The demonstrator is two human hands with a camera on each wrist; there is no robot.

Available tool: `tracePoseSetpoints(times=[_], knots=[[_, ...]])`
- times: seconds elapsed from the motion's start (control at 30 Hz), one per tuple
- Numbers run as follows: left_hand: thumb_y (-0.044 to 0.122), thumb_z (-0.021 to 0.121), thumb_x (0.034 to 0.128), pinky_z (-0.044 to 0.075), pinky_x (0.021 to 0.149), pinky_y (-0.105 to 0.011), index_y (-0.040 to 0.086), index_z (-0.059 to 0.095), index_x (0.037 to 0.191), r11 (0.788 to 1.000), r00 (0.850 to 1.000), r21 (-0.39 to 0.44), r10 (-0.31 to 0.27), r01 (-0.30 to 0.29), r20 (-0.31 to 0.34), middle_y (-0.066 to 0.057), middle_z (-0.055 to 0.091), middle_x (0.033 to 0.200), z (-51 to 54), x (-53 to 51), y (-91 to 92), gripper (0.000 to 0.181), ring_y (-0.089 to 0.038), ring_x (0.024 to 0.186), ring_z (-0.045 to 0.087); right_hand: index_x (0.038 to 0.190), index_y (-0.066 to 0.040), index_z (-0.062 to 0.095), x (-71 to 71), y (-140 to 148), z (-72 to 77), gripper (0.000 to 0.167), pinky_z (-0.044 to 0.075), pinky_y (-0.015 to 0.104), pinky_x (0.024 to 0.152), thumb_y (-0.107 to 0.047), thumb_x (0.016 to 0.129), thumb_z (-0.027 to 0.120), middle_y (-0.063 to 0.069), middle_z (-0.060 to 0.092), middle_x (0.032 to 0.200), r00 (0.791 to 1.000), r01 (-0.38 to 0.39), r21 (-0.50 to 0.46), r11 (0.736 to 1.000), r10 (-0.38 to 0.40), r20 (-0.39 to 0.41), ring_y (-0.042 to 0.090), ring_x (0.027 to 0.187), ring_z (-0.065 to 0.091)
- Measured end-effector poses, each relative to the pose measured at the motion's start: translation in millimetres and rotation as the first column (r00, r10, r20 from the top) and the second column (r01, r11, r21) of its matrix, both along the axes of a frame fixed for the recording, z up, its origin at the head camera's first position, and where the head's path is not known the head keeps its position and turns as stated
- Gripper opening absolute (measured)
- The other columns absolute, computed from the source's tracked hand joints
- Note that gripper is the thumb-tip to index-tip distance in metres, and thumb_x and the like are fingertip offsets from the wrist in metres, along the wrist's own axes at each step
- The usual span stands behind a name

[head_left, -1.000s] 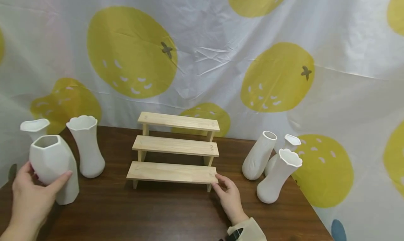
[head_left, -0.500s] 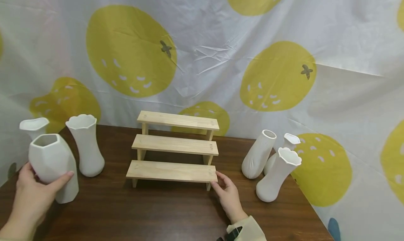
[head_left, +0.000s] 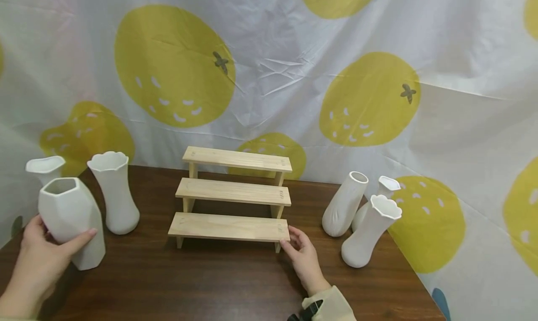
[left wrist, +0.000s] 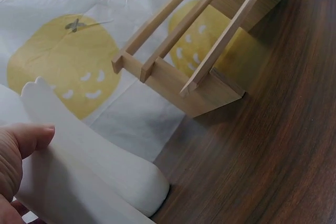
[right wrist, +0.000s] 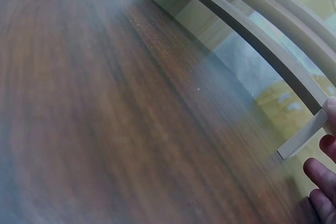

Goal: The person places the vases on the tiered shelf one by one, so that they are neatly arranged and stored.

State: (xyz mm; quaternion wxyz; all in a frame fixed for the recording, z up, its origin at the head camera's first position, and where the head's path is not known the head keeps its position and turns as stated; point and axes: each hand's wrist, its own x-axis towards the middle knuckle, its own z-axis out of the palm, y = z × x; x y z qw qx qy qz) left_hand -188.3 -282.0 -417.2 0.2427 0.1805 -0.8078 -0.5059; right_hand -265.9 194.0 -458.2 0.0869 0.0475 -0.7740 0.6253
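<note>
We count six white vases, three each side; mouths open upward, contents not readable. Lower left of the frame: faceted vase [head_left: 71, 213] in the left hand [head_left: 46, 255], thumb across its front, fingers wrapped around the far-left side, grasping; can't tell if the base touches the table [head_left: 168, 283]. Behind it, a scalloped vase [head_left: 119, 197] and a partly hidden vase [head_left: 45, 167]. Centre: one wooden stand [head_left: 229, 226], three steps. Right hand [head_left: 304, 260], reaching up from lower right, pinches the bottom step's right end, other fingers loosely bent. Right side: we see a slanted-looking vase [head_left: 341, 209], a second scalloped vase [head_left: 367, 237], and one mostly hidden vase [head_left: 388, 185] behind. Backdrop: fruit-print cloth [head_left: 286, 36].
</note>
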Motion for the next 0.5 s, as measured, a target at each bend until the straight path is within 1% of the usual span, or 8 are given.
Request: tracePoseSetpoints(times=[0.17,0.23,0.4,0.5], knots=[[0.021,0.077,0.0833,0.030,0.105,-0.056,-0.004,0.017,0.148,1.000,1.000,0.007,-0.011,0.011,0.006,-0.029,0.030,0.143,0.1,0.3,-1.1,0.091,-0.042,0.123,0.032,0.133,0.004,0.049,-10.6,5.0,-18.2,0.049,0.046,0.023,0.081,-0.010,0.090,0.069,0.020,0.061,0.123,1.000,0.007,-0.013,1.000,-0.007,-0.006,0.019,0.102,0.057],[0.021,0.077,0.0832,0.030,0.105,-0.056,-0.004,0.017,0.148,1.000,1.000,0.004,-0.014,0.014,0.005,-0.029,0.031,0.142,-0.6,-0.2,-2.0,0.091,-0.042,0.123,0.032,0.133,0.004,0.049,-11.3,5.1,-20.7,0.050,0.046,0.023,0.081,-0.012,0.090,0.069,0.020,0.060,0.124,1.000,0.012,-0.006,1.000,-0.012,-0.012,0.019,0.102,0.057],[0.023,0.078,0.0818,0.036,0.101,-0.048,-0.004,0.019,0.148,0.999,1.000,-0.024,-0.024,0.024,0.010,-0.025,0.034,0.137,-4.3,-1.4,-6.0,0.093,-0.039,0.117,0.035,0.132,0.005,0.050,-11.0,4.6,-19.3,0.049,0.047,0.022,0.080,-0.012,0.090,0.069,0.021,0.060,0.125,1.000,0.018,-0.014,1.000,-0.018,-0.008,0.023,0.105,0.058],[0.025,0.079,0.0814,0.038,0.099,-0.049,-0.003,0.017,0.149,0.999,0.999,-0.033,-0.030,0.030,0.018,-0.026,0.033,0.136,-6.4,-1.8,-9.0,0.095,-0.041,0.115,0.035,0.131,0.006,0.051,-8.2,3.7,-13.1,0.048,0.047,0.021,0.080,-0.010,0.090,0.069,0.023,0.059,0.124,1.000,0.017,-0.010,1.000,-0.017,-0.007,0.027,0.107,0.058]])
